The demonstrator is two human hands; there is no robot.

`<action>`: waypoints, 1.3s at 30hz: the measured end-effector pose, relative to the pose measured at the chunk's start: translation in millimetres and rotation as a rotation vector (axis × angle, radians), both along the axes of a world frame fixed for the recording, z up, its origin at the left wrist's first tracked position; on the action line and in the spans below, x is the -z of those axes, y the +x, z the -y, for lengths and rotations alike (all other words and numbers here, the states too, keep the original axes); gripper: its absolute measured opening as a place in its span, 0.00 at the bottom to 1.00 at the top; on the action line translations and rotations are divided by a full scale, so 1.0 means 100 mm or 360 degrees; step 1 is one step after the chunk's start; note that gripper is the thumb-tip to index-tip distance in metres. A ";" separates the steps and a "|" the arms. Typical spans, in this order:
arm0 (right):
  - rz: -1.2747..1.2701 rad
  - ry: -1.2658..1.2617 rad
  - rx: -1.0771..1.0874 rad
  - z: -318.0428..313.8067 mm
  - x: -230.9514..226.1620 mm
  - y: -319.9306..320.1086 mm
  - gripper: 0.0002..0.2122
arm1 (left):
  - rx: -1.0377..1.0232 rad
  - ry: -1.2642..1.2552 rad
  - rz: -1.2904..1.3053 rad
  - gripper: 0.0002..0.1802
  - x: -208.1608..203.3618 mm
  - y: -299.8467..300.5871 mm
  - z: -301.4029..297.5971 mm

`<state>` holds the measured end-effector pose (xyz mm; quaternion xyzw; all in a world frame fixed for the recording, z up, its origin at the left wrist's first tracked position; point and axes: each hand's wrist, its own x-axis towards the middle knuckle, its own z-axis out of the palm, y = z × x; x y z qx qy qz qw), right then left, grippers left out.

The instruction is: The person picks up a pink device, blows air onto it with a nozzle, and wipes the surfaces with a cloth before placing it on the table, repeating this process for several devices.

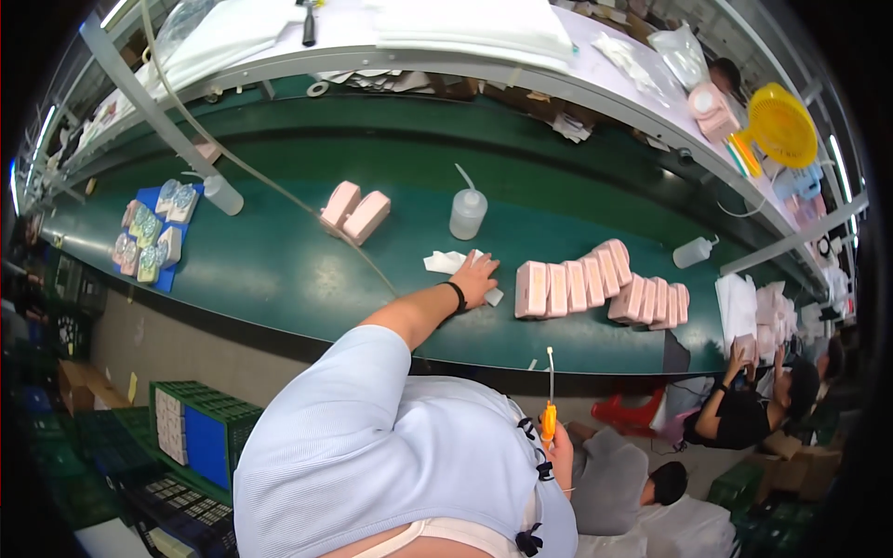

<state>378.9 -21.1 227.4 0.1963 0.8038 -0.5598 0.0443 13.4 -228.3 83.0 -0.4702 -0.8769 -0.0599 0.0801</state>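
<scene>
My left hand (pixel 475 278) reaches across the green bench and lies with fingers spread on a crumpled white wipe (pixel 446 261). A dark band circles that wrist. Low at my right side, my right hand (pixel 561 458) is closed around a thin-shafted tool with an orange handle (pixel 549 423); its pale tip points up, but its exact kind is unclear. Just right of my left hand stands a slanting row of pink box-shaped pieces (pixel 555 287), with a second row of pink pieces (pixel 642 300) beside it. Beyond the wipe is a clear squeeze bottle (pixel 468 215) with a bent spout.
Two pink pieces (pixel 354 214) sit farther left, near a hanging hose (pixel 265 172). A blue tray (pixel 166 276) carries several patterned pieces at far left. Another squeeze bottle (pixel 693 253) lies at right. Co-workers sit at right. Green crates (pixel 209 409) stand at lower left.
</scene>
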 end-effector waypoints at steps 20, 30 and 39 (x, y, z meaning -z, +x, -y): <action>-0.0006 0.0325 -0.0313 0.29 -0.22 -0.53 0.21 | -0.1809 0.0388 -0.0015 0.39 -0.34 -0.87 2.05; -0.0052 0.0694 -0.0623 0.30 -0.56 -0.97 0.20 | -0.1239 0.1294 0.1606 0.34 -0.59 -0.62 2.13; -0.0441 0.1078 -0.1284 0.42 -1.04 -1.66 0.12 | -0.1142 0.2380 0.2364 0.29 -1.66 1.17 2.13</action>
